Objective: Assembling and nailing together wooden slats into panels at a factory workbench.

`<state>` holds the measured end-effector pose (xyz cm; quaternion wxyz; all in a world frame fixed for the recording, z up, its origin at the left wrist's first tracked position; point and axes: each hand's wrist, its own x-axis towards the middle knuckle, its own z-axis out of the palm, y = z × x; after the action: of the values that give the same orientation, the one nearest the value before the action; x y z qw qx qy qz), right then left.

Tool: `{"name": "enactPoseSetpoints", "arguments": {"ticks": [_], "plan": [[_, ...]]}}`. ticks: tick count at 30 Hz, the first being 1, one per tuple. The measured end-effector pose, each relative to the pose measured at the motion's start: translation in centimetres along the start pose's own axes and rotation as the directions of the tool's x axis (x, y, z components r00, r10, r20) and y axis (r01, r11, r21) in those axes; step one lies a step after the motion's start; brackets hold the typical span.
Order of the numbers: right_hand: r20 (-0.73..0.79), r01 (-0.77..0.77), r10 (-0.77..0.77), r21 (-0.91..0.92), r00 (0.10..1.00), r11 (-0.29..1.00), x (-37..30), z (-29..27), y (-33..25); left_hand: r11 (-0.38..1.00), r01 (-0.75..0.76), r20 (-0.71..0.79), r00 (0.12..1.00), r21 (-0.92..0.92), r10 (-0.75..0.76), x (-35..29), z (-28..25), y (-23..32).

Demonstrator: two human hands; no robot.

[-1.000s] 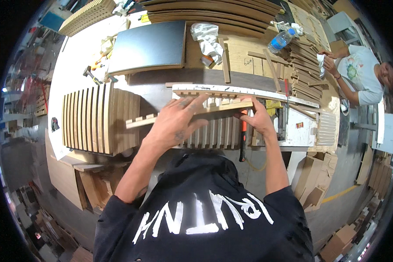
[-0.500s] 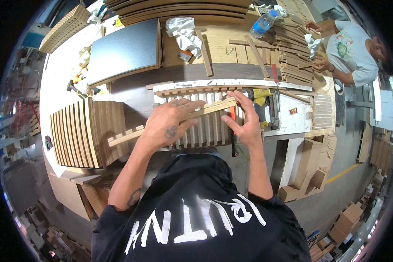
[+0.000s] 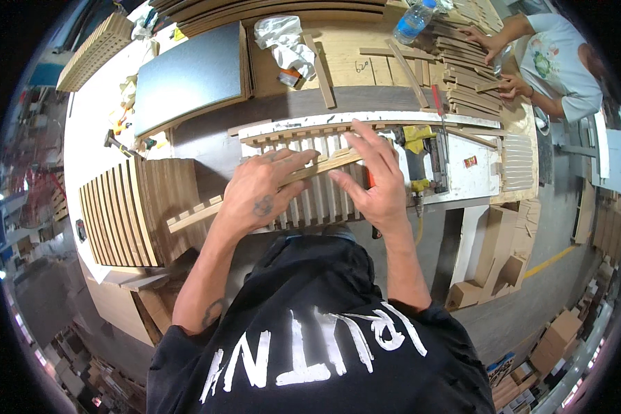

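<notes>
Gripping a notched pale-wood strip [image 3: 324, 166] by the table's [image 3: 348, 72] near edge is the left hand [image 3: 257, 186]; the open right hand [image 3: 379, 183] is framing it.

Crumpled white bag [image 3: 283, 40] just beside glossy dark rectangular panel [image 3: 190, 79]; blue-capped clear plastic bottle [image 3: 412, 25] farther right; yellow floor stripe [image 3: 549, 263].

Wide fisheye view from the head, facing down, left hand [image 3: 257, 190] and right hand [image 3: 379, 190] near, workbench [image 3: 345, 72] beyond
</notes>
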<state>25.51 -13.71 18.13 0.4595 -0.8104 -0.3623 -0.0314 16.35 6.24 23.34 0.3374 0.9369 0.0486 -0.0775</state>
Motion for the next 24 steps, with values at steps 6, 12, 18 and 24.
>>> {"name": "enactPoseSetpoints", "arguments": {"ticks": [6,12,18,24], "plan": [[-0.053,0.112,-0.128,-0.241,0.99,0.964,-1.1,-1.2,1.9,0.999,-0.039,-0.035,0.999,-0.02,0.039,-0.2,0.3,0.0],[-0.005,0.3,-0.315,-0.288,0.949,0.91,-0.5,-2.1,3.0,1.0,0.013,0.009,1.0,-0.003,-0.013,-0.3,0.3,0.2],[0.021,0.22,-0.22,-0.19,0.975,0.957,-0.7,-2.5,2.3,1.0,-0.001,-0.011,1.0,0.006,0.001,-0.4,0.6,0.2],[0.173,0.148,-0.119,-0.163,0.978,0.975,0.2,-1.3,-0.2,0.994,0.11,0.028,0.993,0.028,-0.11,-0.7,0.6,0.7]]}}
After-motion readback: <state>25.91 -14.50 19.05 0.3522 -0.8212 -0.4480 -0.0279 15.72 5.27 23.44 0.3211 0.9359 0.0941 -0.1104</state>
